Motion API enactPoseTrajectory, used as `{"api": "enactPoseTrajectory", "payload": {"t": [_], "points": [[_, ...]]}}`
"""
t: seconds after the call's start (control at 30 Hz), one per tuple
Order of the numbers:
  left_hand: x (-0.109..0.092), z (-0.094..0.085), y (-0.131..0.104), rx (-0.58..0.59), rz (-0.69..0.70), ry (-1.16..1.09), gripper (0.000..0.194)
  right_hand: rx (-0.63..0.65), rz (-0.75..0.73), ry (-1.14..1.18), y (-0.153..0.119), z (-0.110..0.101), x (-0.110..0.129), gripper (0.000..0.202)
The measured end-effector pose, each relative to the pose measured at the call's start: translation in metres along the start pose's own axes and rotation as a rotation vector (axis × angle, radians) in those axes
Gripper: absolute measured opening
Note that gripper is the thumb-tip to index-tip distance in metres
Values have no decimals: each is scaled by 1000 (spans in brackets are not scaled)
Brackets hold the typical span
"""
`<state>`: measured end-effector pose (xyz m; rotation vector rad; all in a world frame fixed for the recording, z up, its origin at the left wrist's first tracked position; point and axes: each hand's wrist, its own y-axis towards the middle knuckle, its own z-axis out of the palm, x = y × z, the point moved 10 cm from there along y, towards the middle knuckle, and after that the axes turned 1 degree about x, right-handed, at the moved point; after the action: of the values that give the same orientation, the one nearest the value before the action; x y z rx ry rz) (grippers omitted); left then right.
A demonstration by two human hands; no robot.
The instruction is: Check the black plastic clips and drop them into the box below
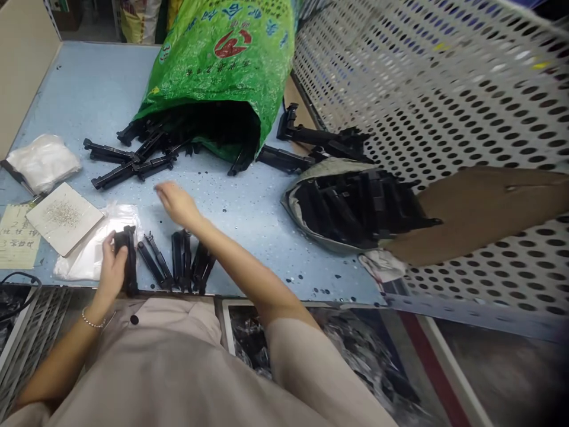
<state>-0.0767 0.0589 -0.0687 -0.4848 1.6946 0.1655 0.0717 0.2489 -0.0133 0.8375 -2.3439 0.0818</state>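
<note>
My left hand is closed around a long black plastic part, held upright at the table's front edge. My right hand is over the middle of the table, fingers pointing left and loosely apart, with nothing visible in them. Beside the left hand stand several similar black parts in small groups, such as a pair and another bunch. Beyond the right hand lies a crossed pile of black parts, spilling from the mouth of a green woven sack.
A grey-lined sack full of black parts lies at right by a perforated metal panel. At left are clear plastic bags, a square white tile with small specks, a handwritten note and a white bundle.
</note>
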Motion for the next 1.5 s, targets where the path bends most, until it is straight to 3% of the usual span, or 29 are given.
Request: {"api": "enactPoseTrajectory", "payload": {"t": [0.07, 0.13, 0.2, 0.27, 0.37, 0.43, 0.5, 0.57, 0.63, 0.67, 0.73, 0.8, 0.87, 0.93, 1.0, 1.1, 1.2, 1.3, 1.4, 1.43, 1.5], "points": [[20, 13, -7, 11, -40, 83, 62, -43, 61, -75, 45, 0, -26, 47], [26, 39, -8, 48, -8, 113, 62, -20, 107, -170, 78, 7, -46, 53], [23, 66, -3, 96, 61, 125, 61, 18, 118, -266, 93, 10, -58, 48], [16, 87, 6, 146, 126, 137, 61, 49, 128, -308, 90, 8, -63, 37], [2, 96, 23, 191, 163, 124, 62, 38, 232, -153, 55, -6, -69, 28], [-11, 91, 32, 178, 152, 33, 63, 9, 303, 158, 16, -10, -66, 28], [-31, 89, 37, 204, 148, -155, 62, 62, 337, 603, -29, 3, -49, 37], [-55, 99, 34, 346, 130, -376, 61, 191, 375, 1009, -72, 23, -23, 51], [-73, 115, 26, 524, 60, -524, 56, 287, 411, 1196, -106, 32, -1, 58], [-79, 120, 22, 567, 24, -567, 51, 304, 413, 1194, -116, 31, 6, 58], [-84, 117, 19, 529, -19, -607, 41, 232, 378, 1048, -123, 12, 7, 54], [-82, 113, 17, 471, -57, -606, 33, 38, 302, 765, -115, -22, 1, 50], [-76, 119, 10, 522, -131, -595, 33, -168, 208, 432, -102, -57, 3, 50], [-69, 127, 4, 576, -205, -606, 38, -244, 128, 191, -86, -70, 11, 50], [-64, 126, 5, 529, -235, -632, 40, -192, 125, 164, -73, -61, 13, 51], [-53, 113, 15, 401, -264, -646, 40, -37, 145, 361, -71, -34, 18, 53], [-40, 104, 20, 353, -319, -632, 43, 41, -52, 322, -95, -14, 50, 56], [-35, 104, 18, 355, -326, -619, 43, 11, -188, 107, -127, 2, 71, 51], [-44, 98, 17, 280, -183, -548, 41, 5, -124, 157, -143, 11, 62, 44], [-48, 96, 16, 276, -154, -527, 43, 9, -106, 210, -146, 10, 57, 41], [-47, 102, 11, 379, -208, -486, 48, -67, -95, 247, -147, -8, 48, 34]]}}
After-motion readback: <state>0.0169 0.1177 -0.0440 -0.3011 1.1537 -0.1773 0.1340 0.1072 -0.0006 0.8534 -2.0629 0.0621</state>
